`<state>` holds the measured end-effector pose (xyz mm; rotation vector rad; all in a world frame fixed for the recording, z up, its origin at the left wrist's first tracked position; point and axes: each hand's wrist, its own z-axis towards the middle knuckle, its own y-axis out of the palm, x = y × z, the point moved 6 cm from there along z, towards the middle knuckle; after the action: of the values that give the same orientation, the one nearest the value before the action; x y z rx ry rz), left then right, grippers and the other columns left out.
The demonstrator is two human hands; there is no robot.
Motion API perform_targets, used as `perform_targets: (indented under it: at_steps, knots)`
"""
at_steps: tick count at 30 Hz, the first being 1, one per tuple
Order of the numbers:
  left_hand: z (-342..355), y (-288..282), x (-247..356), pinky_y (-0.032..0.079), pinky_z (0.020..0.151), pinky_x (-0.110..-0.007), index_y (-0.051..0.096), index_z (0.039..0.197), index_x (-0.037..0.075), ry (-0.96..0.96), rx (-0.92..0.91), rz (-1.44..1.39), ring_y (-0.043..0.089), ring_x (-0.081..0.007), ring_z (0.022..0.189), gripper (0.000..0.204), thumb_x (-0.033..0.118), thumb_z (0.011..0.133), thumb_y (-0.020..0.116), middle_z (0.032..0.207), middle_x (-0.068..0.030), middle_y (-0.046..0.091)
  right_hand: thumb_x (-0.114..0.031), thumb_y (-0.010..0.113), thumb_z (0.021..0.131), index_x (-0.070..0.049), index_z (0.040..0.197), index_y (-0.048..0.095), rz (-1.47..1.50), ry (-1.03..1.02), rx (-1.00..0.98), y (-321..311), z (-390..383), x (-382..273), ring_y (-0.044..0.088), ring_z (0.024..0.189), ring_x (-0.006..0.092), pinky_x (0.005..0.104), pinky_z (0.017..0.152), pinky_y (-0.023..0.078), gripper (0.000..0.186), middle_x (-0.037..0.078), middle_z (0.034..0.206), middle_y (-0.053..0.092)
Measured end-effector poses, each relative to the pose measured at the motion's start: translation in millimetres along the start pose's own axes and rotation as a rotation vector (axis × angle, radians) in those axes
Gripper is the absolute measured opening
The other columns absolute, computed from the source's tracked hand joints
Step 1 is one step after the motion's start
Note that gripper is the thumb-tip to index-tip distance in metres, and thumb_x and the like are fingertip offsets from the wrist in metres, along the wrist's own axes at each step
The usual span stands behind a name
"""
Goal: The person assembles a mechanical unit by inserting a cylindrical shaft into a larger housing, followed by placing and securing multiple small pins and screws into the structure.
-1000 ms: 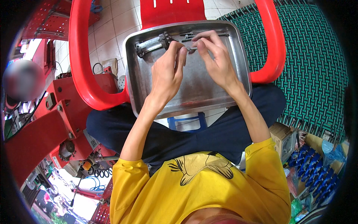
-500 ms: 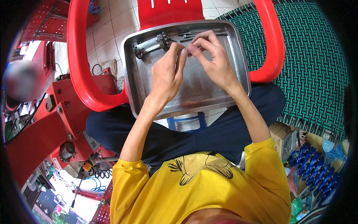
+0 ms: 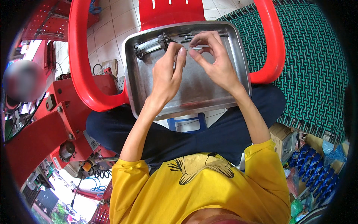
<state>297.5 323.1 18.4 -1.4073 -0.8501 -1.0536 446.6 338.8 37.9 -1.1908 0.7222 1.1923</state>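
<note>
Over the far part of a steel tray (image 3: 186, 87), my two hands face each other at a thin metal rod (image 3: 196, 49). My left hand (image 3: 169, 69) pinches its left end, and that grip partly hides it. My right hand (image 3: 218, 61) has its thumb and curled fingers around the other end. Left of them in the tray lies a metal mechanical part (image 3: 151, 45), cylindrical, with a dark toothed-looking flange. Several thin bolts or rods (image 3: 186, 36) lie along the tray's far side, partly behind my right hand.
The tray rests on a red plastic chair (image 3: 80, 74), between its armrests. A green woven mat (image 3: 309, 67) is at right. Red machinery (image 3: 61, 108) stands at left. Below the tray shows a blue stool (image 3: 201, 121). Blue parts (image 3: 313, 166) and a cardboard box (image 3: 279, 136) lie lower right.
My right thumb and fingertips have shifted slightly, and more of the thin metal rod shows between my hands. My left hand has barely moved.
</note>
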Motion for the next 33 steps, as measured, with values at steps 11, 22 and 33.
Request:
perform_targets:
  at_steps: [11,22,33]
  knots:
    - [-1.0,0.1,1.5,0.048,0.063,-0.036,0.057,0.106,0.002,0.029,0.01,-0.043,0.062,-0.0245,0.067,0.025,0.026,0.105,0.053,0.074,-0.0127,0.062,-0.032,0.071,0.095,-0.001,0.103,0.07,-0.048,-0.045,-0.001,-3.6,2.3,-0.7,0.063,0.096,0.0202,0.0323,0.08,0.051,0.032,0.011,0.108,0.06]
    - [-2.4,3.9,1.3,0.046,0.06,-0.032,0.059,0.107,0.003,-0.055,-0.091,-0.173,0.059,-0.016,0.062,0.028,0.029,0.106,0.051,0.071,-0.0066,0.062,-0.029,0.072,0.093,0.001,0.093,0.07,-0.025,0.036,-0.064,-2.2,2.9,1.6,0.063,0.092,0.0232,0.0335,0.077,0.051,0.03,0.01,0.102,0.062]
    - [-1.6,6.1,-2.5,0.046,0.06,-0.034,0.059,0.105,0.004,-0.029,-0.09,-0.132,0.061,-0.0188,0.06,0.028,0.03,0.107,0.048,0.068,-0.0064,0.062,-0.028,0.07,0.095,0.001,0.098,0.069,-0.184,-0.013,-0.121,-1.7,0.6,0.5,0.062,0.096,0.0238,0.035,0.079,0.05,0.029,0.012,0.103,0.06]
